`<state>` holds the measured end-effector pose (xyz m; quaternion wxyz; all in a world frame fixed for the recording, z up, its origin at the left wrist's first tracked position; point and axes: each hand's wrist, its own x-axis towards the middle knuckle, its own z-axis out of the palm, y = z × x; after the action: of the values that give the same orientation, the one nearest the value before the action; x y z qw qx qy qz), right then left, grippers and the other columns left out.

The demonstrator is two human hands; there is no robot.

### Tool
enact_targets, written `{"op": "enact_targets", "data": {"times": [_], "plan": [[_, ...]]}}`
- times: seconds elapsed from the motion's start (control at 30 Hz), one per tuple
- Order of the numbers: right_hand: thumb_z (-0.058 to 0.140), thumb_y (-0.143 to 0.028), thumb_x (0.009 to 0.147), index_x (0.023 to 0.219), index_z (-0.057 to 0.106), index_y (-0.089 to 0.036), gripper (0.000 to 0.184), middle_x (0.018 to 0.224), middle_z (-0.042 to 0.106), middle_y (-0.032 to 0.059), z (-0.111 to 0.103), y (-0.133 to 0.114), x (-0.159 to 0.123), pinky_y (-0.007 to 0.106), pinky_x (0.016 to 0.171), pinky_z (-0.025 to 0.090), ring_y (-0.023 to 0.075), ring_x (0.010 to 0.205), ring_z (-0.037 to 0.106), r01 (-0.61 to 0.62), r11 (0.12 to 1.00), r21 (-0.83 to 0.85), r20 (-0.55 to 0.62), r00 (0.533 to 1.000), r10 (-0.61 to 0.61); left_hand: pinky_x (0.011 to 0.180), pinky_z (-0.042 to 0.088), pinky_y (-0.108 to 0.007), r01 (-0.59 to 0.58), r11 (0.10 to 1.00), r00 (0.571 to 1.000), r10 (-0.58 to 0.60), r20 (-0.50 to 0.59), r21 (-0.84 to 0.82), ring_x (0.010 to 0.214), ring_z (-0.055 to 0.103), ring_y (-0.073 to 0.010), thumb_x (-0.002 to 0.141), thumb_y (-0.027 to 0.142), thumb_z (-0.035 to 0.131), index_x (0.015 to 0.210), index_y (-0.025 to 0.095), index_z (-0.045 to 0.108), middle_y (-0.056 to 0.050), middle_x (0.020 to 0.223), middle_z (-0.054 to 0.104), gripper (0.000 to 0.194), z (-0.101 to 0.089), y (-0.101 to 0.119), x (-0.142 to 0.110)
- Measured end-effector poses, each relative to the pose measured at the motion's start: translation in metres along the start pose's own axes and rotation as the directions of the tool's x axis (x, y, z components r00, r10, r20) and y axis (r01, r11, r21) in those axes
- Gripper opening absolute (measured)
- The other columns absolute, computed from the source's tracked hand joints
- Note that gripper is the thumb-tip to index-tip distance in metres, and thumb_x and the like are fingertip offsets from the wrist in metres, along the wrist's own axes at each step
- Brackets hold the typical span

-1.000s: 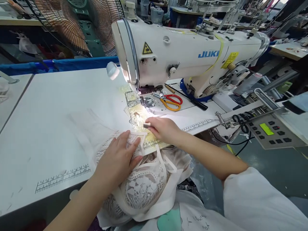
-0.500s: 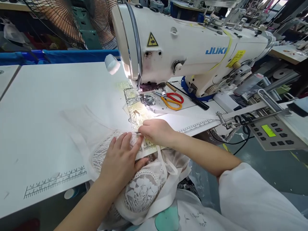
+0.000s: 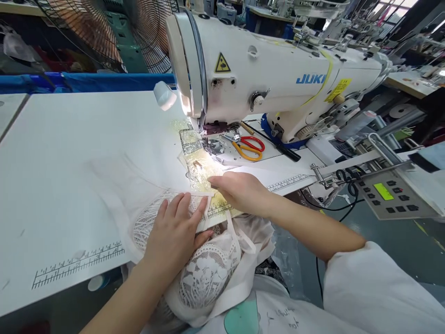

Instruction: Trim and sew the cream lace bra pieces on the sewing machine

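A white lace garment (image 3: 205, 273) hangs over the table's front edge, its sheer part (image 3: 135, 185) spread on the white table (image 3: 69, 153). My left hand (image 3: 175, 232) lies flat on the lace with fingers stretched out. My right hand (image 3: 239, 190) rests palm down on the yellowed patch with the ruler marks, fingers together and pointing toward the lit needle plate (image 3: 198, 157); whether it holds anything is hidden. A white Juki sewing machine (image 3: 278, 79) stands behind.
Red and orange scissors (image 3: 248, 147) lie under the machine arm beside a black rod (image 3: 278, 148). A control panel (image 3: 389, 195) hangs at the right. A large fan (image 3: 104, 32) and a blue bin edge (image 3: 86, 81) stand behind the table.
My right hand moved from the strap by my left fingers toward the needle plate and flattened out. The small piece it pinched earlier no longer shows. My left hand stayed on the lace.
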<state>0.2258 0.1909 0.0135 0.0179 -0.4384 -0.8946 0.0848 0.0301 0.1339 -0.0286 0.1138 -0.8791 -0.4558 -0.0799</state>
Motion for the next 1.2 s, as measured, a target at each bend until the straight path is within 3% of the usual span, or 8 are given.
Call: {"op": "enact_targets", "data": {"times": [0.27,0.37,0.57,0.67,0.8,0.93,1.07,1.2], "plan": [[0.043,-0.014,0.089,0.088,0.064,-0.013,0.021,0.087,0.06,0.0097,0.014,-0.022,0.013,0.029,0.059,0.032,0.0205,0.081,0.053,0.142,0.978,-0.153,0.043,0.99,-0.137,0.09,0.046,-0.053,-0.044,0.997,0.995,0.05,-0.09,0.07,0.113,0.057,-0.0363,0.085,0.03,0.051,0.125,0.015,0.058,-0.023,0.121,0.061,0.043,0.004,0.005,-0.016],[0.043,-0.009,0.087,0.085,0.065,-0.013,0.022,0.085,0.06,0.0116,0.009,-0.032,0.014,0.029,0.06,0.036,0.0214,0.081,0.055,0.168,0.965,-0.2,0.098,0.984,-0.15,0.094,0.045,-0.052,0.0,0.999,0.998,0.003,-0.063,0.051,0.117,0.055,-0.0345,0.084,0.021,0.047,0.125,0.017,0.058,-0.021,0.126,0.06,0.043,0.005,0.007,-0.021],[0.046,-0.008,0.085,0.088,0.066,-0.01,0.02,0.086,0.061,0.0154,-0.002,-0.056,0.015,0.03,0.061,0.04,0.0245,0.085,0.058,0.217,0.94,-0.263,0.242,0.958,-0.154,0.096,0.044,-0.054,0.021,1.0,0.997,-0.023,-0.072,-0.018,0.12,0.054,-0.0351,0.089,0.023,0.04,0.116,0.014,0.065,-0.022,0.128,0.058,0.037,0.006,0.009,-0.022],[0.046,-0.008,0.085,0.088,0.067,-0.011,0.021,0.085,0.062,0.0152,-0.001,-0.055,0.019,0.029,0.061,0.039,0.0237,0.083,0.059,0.18,0.948,-0.262,0.213,0.969,-0.125,0.097,0.042,-0.055,0.034,0.998,0.997,-0.038,-0.072,-0.053,0.122,0.052,-0.0351,0.091,0.023,0.039,0.12,0.016,0.062,-0.021,0.129,0.057,0.038,0.007,0.008,-0.024],[0.048,-0.013,0.083,0.087,0.068,-0.015,0.021,0.083,0.063,0.0109,0.0,-0.04,0.027,0.027,0.054,0.033,0.0212,0.079,0.059,0.001,0.974,-0.227,0.1,0.995,0.022,0.094,0.043,-0.057,0.012,0.999,0.997,-0.016,-0.081,-0.053,0.121,0.053,-0.0359,0.091,0.021,0.037,0.126,0.02,0.058,-0.018,0.128,0.059,0.041,0.008,0.007,-0.025],[0.047,-0.016,0.082,0.087,0.069,-0.016,0.022,0.083,0.064,0.0084,-0.003,-0.028,0.037,0.028,0.051,0.028,0.0189,0.074,0.057,-0.117,0.969,-0.217,0.056,0.99,0.132,0.092,0.044,-0.06,-0.019,0.999,0.996,0.015,-0.087,-0.04,0.12,0.053,-0.0371,0.092,0.018,0.032,0.123,0.019,0.06,-0.014,0.125,0.063,0.042,0.008,0.007,-0.026],[0.043,-0.015,0.085,0.09,0.067,-0.014,0.025,0.088,0.062,0.0103,-0.006,-0.025,0.042,0.028,0.054,0.028,0.0188,0.077,0.056,-0.148,0.962,-0.229,0.015,0.988,0.155,0.096,0.042,-0.059,0.017,0.995,0.998,-0.023,-0.056,-0.102,0.125,0.049,-0.0356,0.092,0.019,0.034,0.124,0.024,0.059,-0.011,0.127,0.062,0.041,0.01,0.007,-0.028],[0.045,-0.014,0.086,0.087,0.066,-0.014,0.021,0.087,0.063,0.0085,-0.009,-0.028,0.038,0.027,0.056,0.029,0.0173,0.077,0.056,-0.072,0.977,-0.198,0.072,0.994,0.088,0.096,0.041,-0.06,0.028,0.994,0.998,-0.034,-0.055,-0.104,0.125,0.049,-0.0369,0.09,0.018,0.038,0.125,0.023,0.059,-0.013,0.125,0.062,0.042,0.012,0.007,-0.028]]}}
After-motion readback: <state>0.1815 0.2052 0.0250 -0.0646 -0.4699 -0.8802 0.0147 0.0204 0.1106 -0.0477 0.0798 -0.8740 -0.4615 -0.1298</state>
